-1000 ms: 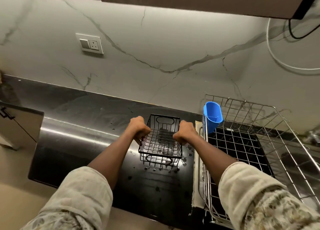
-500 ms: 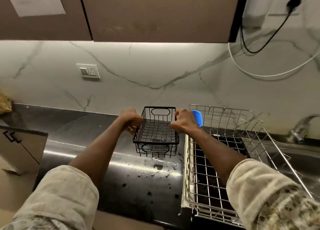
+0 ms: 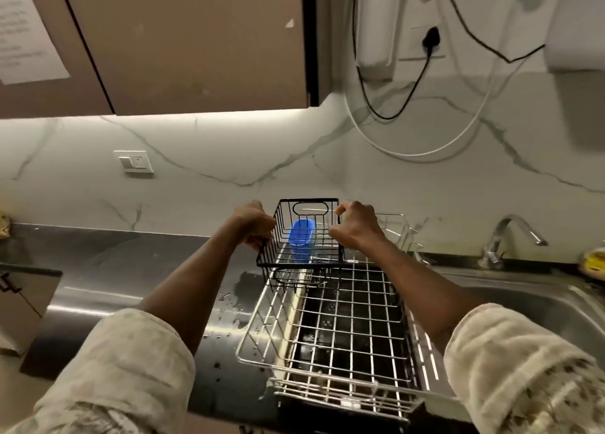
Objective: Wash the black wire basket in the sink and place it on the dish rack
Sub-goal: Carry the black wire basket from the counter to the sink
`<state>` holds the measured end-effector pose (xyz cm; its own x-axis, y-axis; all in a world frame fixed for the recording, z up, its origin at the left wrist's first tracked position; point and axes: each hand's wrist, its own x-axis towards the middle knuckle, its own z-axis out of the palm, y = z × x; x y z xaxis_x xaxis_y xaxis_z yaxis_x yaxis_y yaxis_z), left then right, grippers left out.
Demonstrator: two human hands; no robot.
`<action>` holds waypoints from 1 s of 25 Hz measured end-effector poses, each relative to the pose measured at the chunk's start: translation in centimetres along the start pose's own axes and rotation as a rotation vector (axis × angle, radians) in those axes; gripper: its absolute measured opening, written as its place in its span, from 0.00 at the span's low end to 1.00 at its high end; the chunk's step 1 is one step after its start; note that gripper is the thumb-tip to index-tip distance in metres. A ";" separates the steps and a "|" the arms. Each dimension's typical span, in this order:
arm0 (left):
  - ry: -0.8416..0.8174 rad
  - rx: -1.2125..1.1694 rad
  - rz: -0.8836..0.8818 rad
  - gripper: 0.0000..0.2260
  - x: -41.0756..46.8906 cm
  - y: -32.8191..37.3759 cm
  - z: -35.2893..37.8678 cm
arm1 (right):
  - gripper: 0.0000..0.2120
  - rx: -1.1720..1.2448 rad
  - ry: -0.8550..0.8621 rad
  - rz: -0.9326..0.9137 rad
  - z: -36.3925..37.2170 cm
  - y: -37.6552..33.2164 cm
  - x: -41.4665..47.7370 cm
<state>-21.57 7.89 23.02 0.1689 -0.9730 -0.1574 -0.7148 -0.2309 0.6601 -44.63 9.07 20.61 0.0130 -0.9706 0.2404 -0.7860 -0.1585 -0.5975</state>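
— Over the far left corner of the dish rack [image 3: 327, 335], what is held?
— The black wire basket [image 3: 301, 264], gripped at its sides by left hand [image 3: 257, 225] and right hand [image 3: 355, 227]. Lowered carelessly, it could snag the blue caddy [image 3: 300, 238] behind it. The cupboard notice [image 3: 26, 40] is too blurred to read.

I stand in a home kitchen: a steel sink [image 3: 540, 306] with a tap [image 3: 510, 234], a dish rack [image 3: 343, 329], marble wall [image 3: 229, 152] and cupboards [image 3: 183, 40] above.
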 end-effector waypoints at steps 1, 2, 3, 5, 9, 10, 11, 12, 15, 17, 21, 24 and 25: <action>0.005 0.005 0.007 0.07 -0.5 1.5 1.3 | 0.20 0.006 0.010 -0.002 -1.4 1.5 -0.3; 0.007 0.007 0.017 0.07 -1.1 3.1 2.8 | 0.20 0.009 0.023 0.000 -2.9 3.1 -0.7; 0.010 0.007 0.029 0.07 -1.5 4.6 4.1 | 0.20 0.009 0.038 0.006 -4.3 4.6 -1.0; 0.002 0.008 0.043 0.06 -2.3 7.4 6.6 | 0.18 0.015 0.061 0.036 -6.9 7.5 -1.6; -0.046 0.005 0.068 0.04 -2.7 12.4 11.3 | 0.21 0.026 0.127 0.116 -10.8 12.8 -1.8; -0.065 -0.006 0.073 0.04 -2.5 13.5 12.5 | 0.22 0.026 0.145 0.136 -11.5 14.1 -1.8; -0.084 -0.016 0.072 0.03 -2.3 14.4 13.6 | 0.23 0.023 0.158 0.157 -12.0 15.4 -1.6; -0.108 -0.025 0.071 0.04 -2.0 15.3 14.8 | 0.23 0.018 0.171 0.177 -12.5 16.6 -1.5; -0.190 -0.051 0.068 0.06 -0.9 17.4 17.8 | 0.22 0.016 0.206 0.232 -13.7 19.8 -1.4; -0.226 -0.060 0.084 0.10 -0.3 18.5 19.8 | 0.21 0.015 0.214 0.256 -14.5 21.8 -1.8; -0.281 -0.016 0.105 0.09 -0.6 20.9 23.6 | 0.21 0.025 0.218 0.282 -16.0 26.1 -2.7; -0.322 -0.041 0.067 0.13 -1.3 22.4 26.9 | 0.19 0.027 0.207 0.304 -16.9 29.8 -3.1; -0.324 -0.043 0.063 0.14 -1.3 22.7 28.2 | 0.18 0.038 0.196 0.309 -17.2 31.0 -3.2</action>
<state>-57.13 3.98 17.53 -0.1040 -0.9360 -0.3362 -0.6864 -0.1771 0.7053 -79.69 10.39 14.43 -0.3431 -0.9211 0.1841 -0.7107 0.1264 -0.6921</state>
